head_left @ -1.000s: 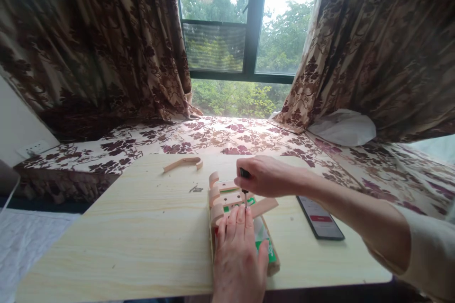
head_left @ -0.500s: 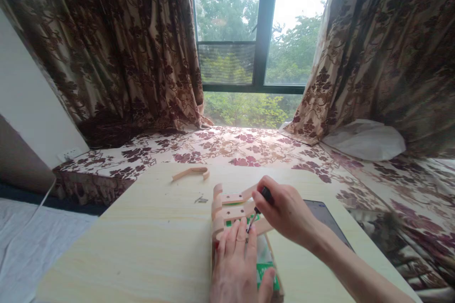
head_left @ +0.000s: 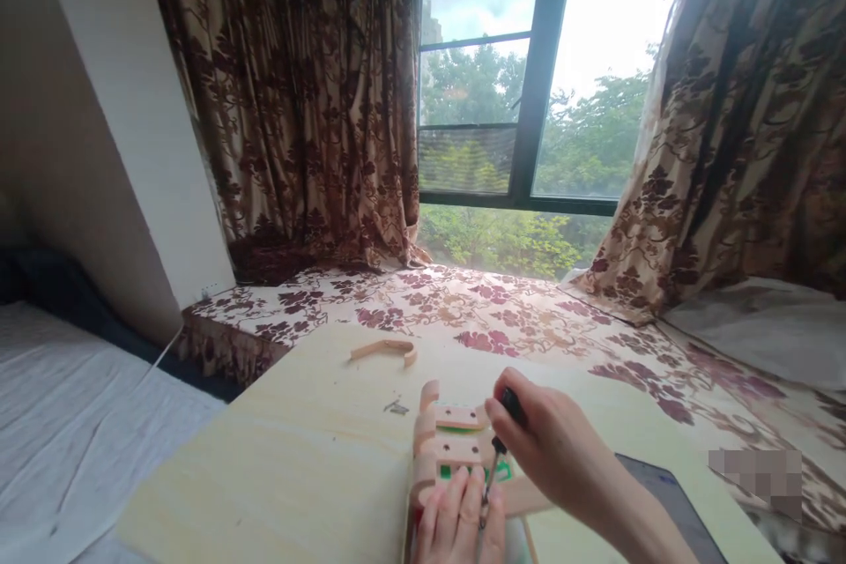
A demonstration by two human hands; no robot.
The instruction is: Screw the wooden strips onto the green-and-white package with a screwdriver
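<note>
Over surface point(head_left: 297, 458), right hand point(head_left: 548, 432): grip closed round black-handled screwdriver point(head_left: 499, 443).
Left hand point(head_left: 457, 522): laid across wooden hook point(head_left: 522, 496); can't tell grip.

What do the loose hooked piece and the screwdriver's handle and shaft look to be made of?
Loose hooked piece: probably wood, smooth-looking, going by its pale tan tone.
Screwdriver handle: likely plastic or rubber, black; which, I can't tell.
Screwdriver shaft: probably metal, being thin and greyish.

Free tabletop point(head_left: 284, 458) left, phone point(head_left: 667, 493) right.
</note>
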